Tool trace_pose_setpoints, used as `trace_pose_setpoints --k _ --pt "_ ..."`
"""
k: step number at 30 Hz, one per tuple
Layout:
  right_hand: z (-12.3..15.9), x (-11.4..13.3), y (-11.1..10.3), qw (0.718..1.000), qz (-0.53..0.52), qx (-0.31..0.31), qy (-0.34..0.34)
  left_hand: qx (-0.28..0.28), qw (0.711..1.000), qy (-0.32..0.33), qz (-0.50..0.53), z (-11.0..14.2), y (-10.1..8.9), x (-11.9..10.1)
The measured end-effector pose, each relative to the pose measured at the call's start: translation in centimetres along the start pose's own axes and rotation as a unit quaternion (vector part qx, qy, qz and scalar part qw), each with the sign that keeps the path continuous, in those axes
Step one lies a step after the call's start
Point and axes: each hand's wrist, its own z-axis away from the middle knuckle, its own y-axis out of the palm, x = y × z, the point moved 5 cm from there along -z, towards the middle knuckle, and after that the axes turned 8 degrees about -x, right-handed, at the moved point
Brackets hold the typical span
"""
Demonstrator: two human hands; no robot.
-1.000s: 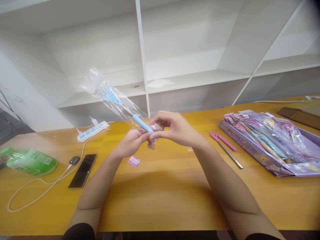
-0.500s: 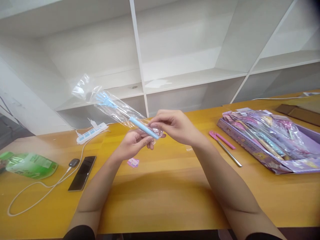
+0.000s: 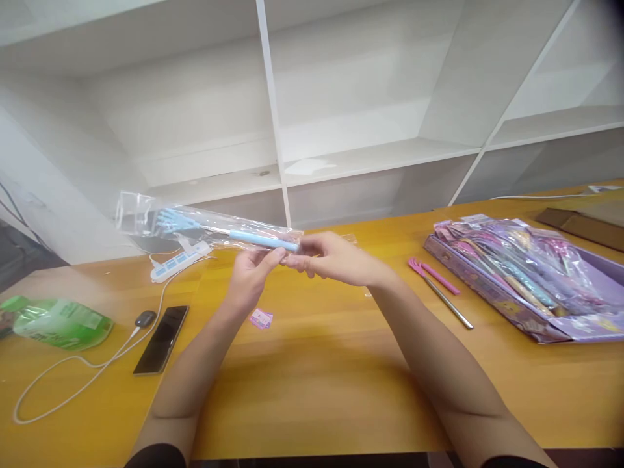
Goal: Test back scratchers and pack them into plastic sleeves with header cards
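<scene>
A light blue back scratcher (image 3: 229, 233) with a hand-shaped head and a metal rod lies inside a clear plastic sleeve (image 3: 141, 218), held almost level above the orange table (image 3: 312, 377). My left hand (image 3: 251, 276) grips the sleeve from below at the handle. My right hand (image 3: 326, 259) pinches the handle's end, fingers closed on it. The hand-shaped head points left, over the white power strip (image 3: 178, 260).
A pink back scratcher (image 3: 439, 289) lies loose right of my hands. A purple box (image 3: 526, 276) of several wrapped scratchers sits at the right. A black phone (image 3: 162, 338), a charger cable (image 3: 88, 364), a green packet (image 3: 58, 320) and a small pink label (image 3: 261, 318) lie at left. White shelves stand behind.
The wrapped scratcher has swung down from a steep up-left tilt to nearly level, its head dropping leftward. Both hands stayed on the handle end and rose slightly.
</scene>
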Motion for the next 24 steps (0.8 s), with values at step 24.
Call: trace_pose_setpoints --k 24 --pt "-1.0 0.0 0.8 0.987 -0.077 -0.091 -0.109 0.053 0.997 -0.013 -0.062 0.2 0.3 -0.8"
